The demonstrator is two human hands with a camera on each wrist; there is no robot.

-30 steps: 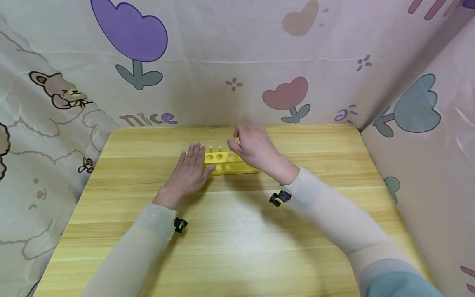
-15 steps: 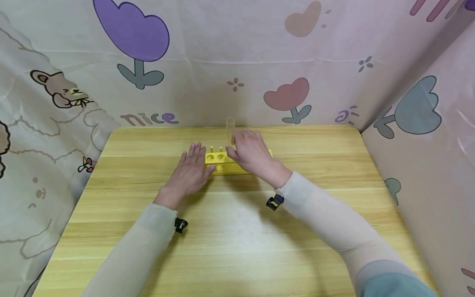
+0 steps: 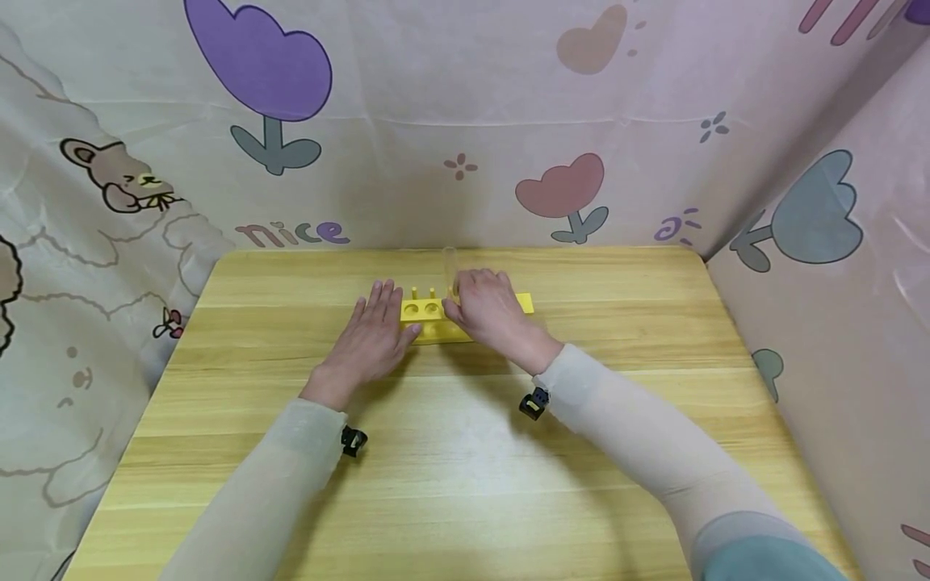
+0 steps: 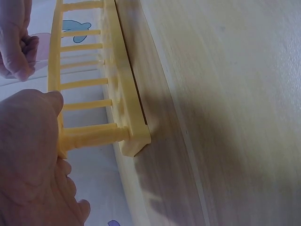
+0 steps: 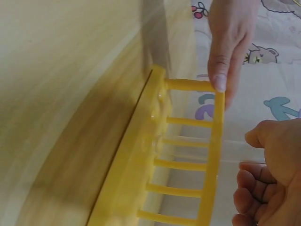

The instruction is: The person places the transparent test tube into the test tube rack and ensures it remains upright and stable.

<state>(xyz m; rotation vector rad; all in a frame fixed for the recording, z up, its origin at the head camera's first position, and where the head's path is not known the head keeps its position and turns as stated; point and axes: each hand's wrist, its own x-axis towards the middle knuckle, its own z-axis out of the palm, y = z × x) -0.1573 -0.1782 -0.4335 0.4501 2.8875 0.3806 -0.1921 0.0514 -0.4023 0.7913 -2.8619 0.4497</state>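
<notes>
A yellow test tube rack (image 3: 436, 331) with round holes and upright pegs stands near the back of the table. My left hand (image 3: 366, 335) lies with straight fingers along its left end, the thumb (image 4: 54, 100) resting on the top bar. At the rack's middle, my right hand (image 3: 490, 311) pinches a clear test tube (image 3: 450, 262) between thumb and curled fingers. The tube stands upright, its upper end above the hand. In the right wrist view the transparent tube (image 5: 188, 149) passes through the top bar, its lower end between the pegs near the base.
The wooden table (image 3: 465, 460) reaches back to a printed curtain (image 3: 407, 161), with more curtain on both sides. Two holes left of the right hand hold no tube; the right part of the rack is mostly behind that hand.
The right hand has come down and slightly left, and the tube has sunk lower into the rack with it. The left hand stays in place on the rack's end.
</notes>
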